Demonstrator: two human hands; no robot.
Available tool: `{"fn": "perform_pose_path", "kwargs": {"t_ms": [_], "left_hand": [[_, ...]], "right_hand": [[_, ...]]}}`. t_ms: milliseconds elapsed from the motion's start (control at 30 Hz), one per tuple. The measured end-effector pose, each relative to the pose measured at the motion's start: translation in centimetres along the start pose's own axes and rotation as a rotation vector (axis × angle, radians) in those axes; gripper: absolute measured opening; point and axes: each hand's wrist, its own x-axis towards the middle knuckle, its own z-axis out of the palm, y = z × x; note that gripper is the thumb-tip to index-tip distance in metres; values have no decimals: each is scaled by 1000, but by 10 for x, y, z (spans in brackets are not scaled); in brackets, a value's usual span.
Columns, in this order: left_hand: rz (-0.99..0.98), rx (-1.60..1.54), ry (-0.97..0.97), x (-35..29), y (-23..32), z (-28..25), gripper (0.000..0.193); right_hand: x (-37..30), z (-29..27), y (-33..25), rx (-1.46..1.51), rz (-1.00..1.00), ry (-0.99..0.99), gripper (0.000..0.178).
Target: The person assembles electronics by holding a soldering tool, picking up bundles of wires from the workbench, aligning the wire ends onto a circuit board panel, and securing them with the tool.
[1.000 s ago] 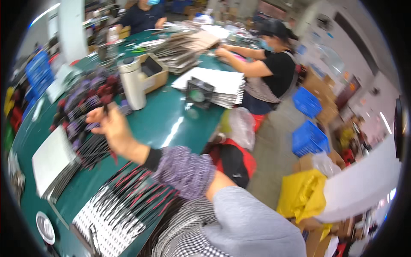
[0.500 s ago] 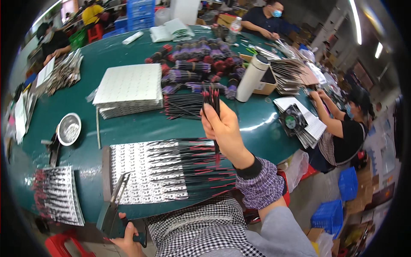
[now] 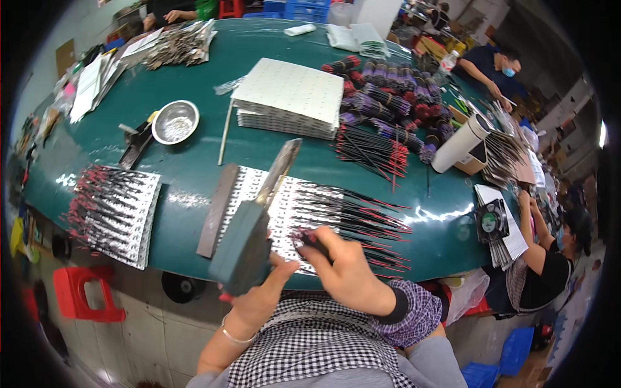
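My left hand (image 3: 262, 297) grips a dark green hand tool (image 3: 242, 236) with a long, narrow metal jaw. The tool is tilted over a white patterned sheet (image 3: 249, 184) at the table's front edge. Rows of black wires with red ends (image 3: 372, 220) lie across the sheet and stick out on its right. Over the sheet's lower part, my right hand (image 3: 349, 271) is closed on a dark wire bundle (image 3: 310, 240), just right of the tool. My fingers hide part of the bundle. A dark strip (image 3: 218, 210) runs along the sheet's left edge.
A second sheet with wires (image 3: 132, 213) lies left, below a metal bowl (image 3: 174, 123). Behind the work are stacked white sheets (image 3: 288, 94), loose black wires (image 3: 369, 155), tied wire bundles (image 3: 388, 100) and a white flask (image 3: 460, 143). Co-workers sit around the table; a fan (image 3: 493, 221) lies right.
My right hand has come down from above the table toward the sheet with its wires. The tool in my left hand has risen over the sheet. The view has swung left.
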Motion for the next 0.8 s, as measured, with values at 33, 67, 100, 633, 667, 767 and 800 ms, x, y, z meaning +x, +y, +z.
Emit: {"fn": "perform_pose_path", "kwargs": {"t_ms": [33, 67, 100, 633, 667, 767, 800], "left_hand": [[78, 58, -53, 7, -1, 2, 52], [8, -105, -7, 9, 5, 8, 52], [5, -97, -3, 9, 5, 6, 52], [-281, -557, 454, 7, 20, -37, 34], [-257, -440, 450, 6, 17, -25, 35], [-244, -270, 284, -6, 11, 0, 44], [-188, -181, 241, -9, 4, 6, 44]], "right_hand": [[-5, 7, 3, 21, -53, -41, 13], [-7, 12, 5, 13, -77, -45, 14], [-8, 16, 7, 4, -95, -47, 14], [-33, -41, 49, 927, 466, 155, 22], [-33, -26, 38, 783, 509, 113, 21], [-9, 23, 14, 477, 183, 13, 22], [-9, 26, 18, 282, 111, -54, 21]]}}
